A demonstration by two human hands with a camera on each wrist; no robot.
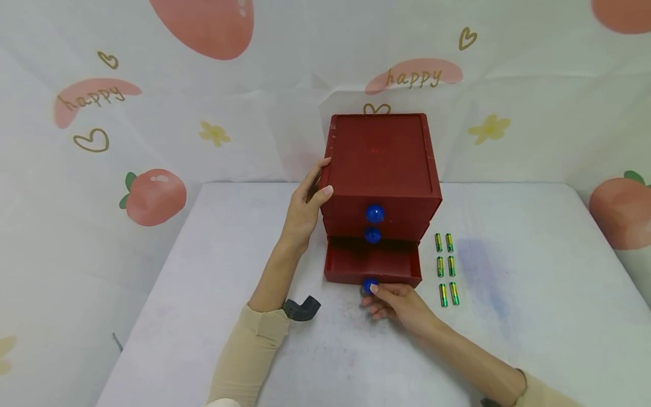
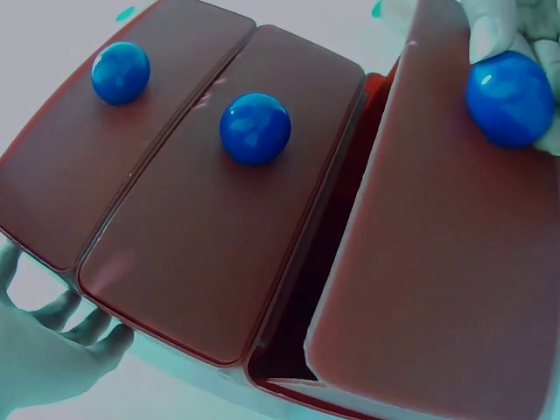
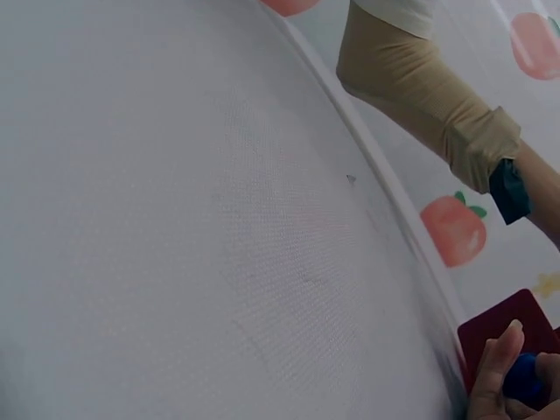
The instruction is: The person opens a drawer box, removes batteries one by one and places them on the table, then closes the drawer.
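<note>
A red box with three drawers (image 1: 378, 155) stands at the middle of the white table (image 1: 534, 316). Each drawer front carries a blue ball knob; the top (image 1: 374, 213) and middle (image 1: 373, 235) drawers are in. The bottom drawer (image 1: 373, 264) is pulled partly out and shows nothing in the part I see. My right hand (image 1: 373, 292) pinches that drawer's blue knob (image 2: 511, 96); its fingers (image 3: 494, 363) show beside the knob (image 3: 525, 382). My left hand (image 1: 317, 181) presses flat on the box's left side, thumb at the front corner; its fingers (image 2: 66, 319) lie along the wall.
Several green-and-yellow batteries (image 1: 445, 265) lie in pairs on the table just right of the open drawer. A cloth backdrop printed with strawberries and "happy" (image 1: 152, 195) encloses the table at the back and sides. A black wrist mount (image 1: 302, 308) sits on my left forearm.
</note>
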